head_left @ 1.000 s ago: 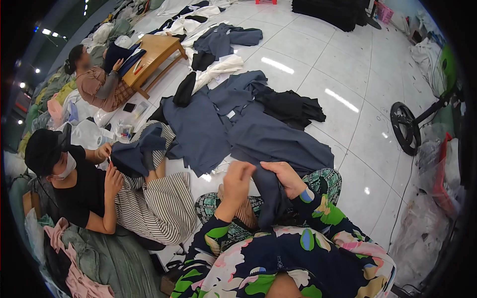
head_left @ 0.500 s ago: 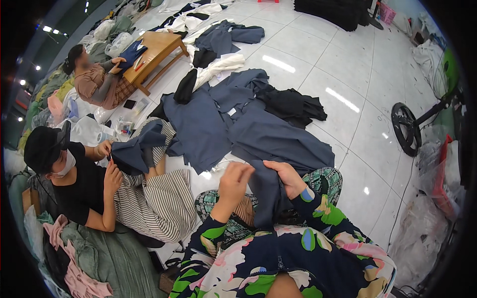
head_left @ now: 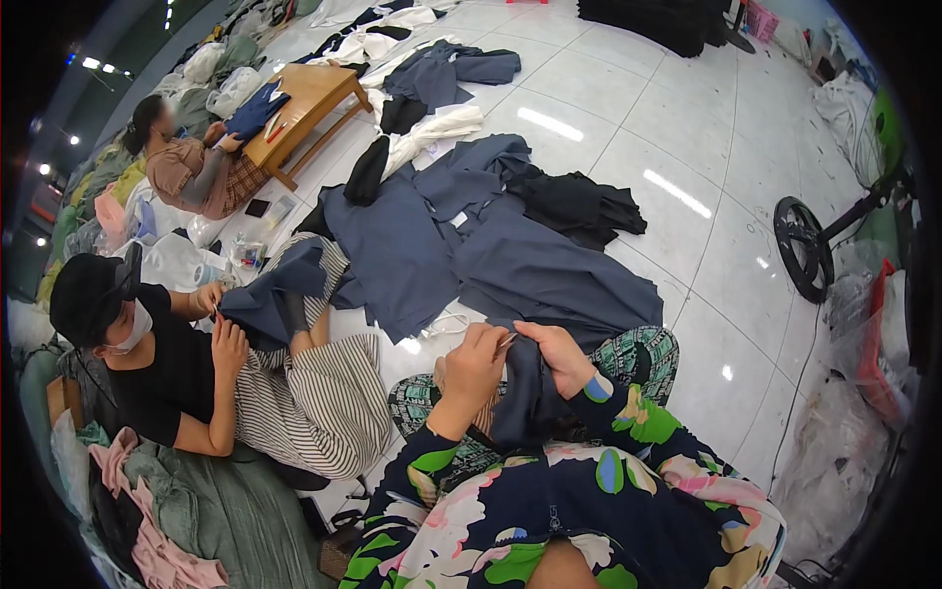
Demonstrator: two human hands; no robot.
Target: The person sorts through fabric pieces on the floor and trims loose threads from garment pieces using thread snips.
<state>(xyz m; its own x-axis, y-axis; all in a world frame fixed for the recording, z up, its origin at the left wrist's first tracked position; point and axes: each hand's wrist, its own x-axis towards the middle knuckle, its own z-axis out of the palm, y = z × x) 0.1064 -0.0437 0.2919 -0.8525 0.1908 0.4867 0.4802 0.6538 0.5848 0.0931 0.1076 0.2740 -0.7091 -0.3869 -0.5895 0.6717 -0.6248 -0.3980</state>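
Across my lap lies a blue-grey garment [head_left: 518, 417], its upper edge raised between my two hands. My right hand [head_left: 557, 359] is closed on that edge, thumb toward the left. Close beside it, my left hand [head_left: 471, 371] has its fingers pinched together at the same edge. A thin, light sliver shows at its fingertips, too small to name. More blue-grey cloth [head_left: 559, 280] spreads over the floor just beyond my knees.
To my left a seated person in a black cap [head_left: 88, 294] works on blue-grey cloth [head_left: 275, 285]. Another person [head_left: 182, 172] sits by a low wooden table [head_left: 314, 93]. Black cloth [head_left: 579, 211] lies ahead. A stand with a black round base [head_left: 803, 250] and plastic bags [head_left: 834, 452] are right.
My left hand has moved right and slightly up, from apart from the cloth to its edge beside my right hand. The right hand has shifted slightly left.
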